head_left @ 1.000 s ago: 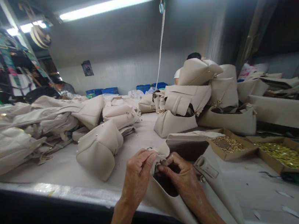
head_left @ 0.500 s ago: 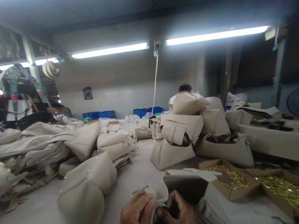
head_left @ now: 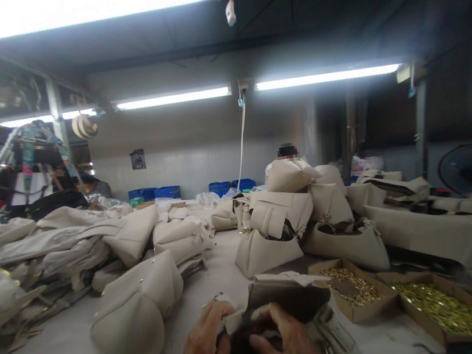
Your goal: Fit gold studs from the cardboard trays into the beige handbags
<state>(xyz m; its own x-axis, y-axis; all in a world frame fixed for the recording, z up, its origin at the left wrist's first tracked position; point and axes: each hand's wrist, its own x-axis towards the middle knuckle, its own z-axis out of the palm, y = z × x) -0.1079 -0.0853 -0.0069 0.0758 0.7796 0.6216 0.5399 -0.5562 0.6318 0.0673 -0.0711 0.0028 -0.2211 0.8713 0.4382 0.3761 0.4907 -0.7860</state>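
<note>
A beige handbag (head_left: 283,280) lies at the front of the table, its dark inside facing up. My left hand (head_left: 204,345) is closed on the bag's left edge, thumb toward the opening and fingers outside. My right hand (head_left: 288,342) reaches into the opening, thumb and forefinger curved and apart; its other fingertips are hidden. A metal fitting (head_left: 218,297) shows just beyond my left fingers. Beside my right wrist lies a beige strap with a buckle (head_left: 334,327).
Boxes of small gold hardware (head_left: 350,285) and brighter gold pieces (head_left: 450,308) stand at right. A finished-looking beige bag (head_left: 136,314) lies at left, before a heap of beige pieces (head_left: 55,237). More bags (head_left: 284,205) are stacked ahead; a person (head_left: 287,151) is behind them.
My right thumb and forefinger have parted from a pinch at the bag's opening. The opening is spread wider. The view has tilted up slightly.
</note>
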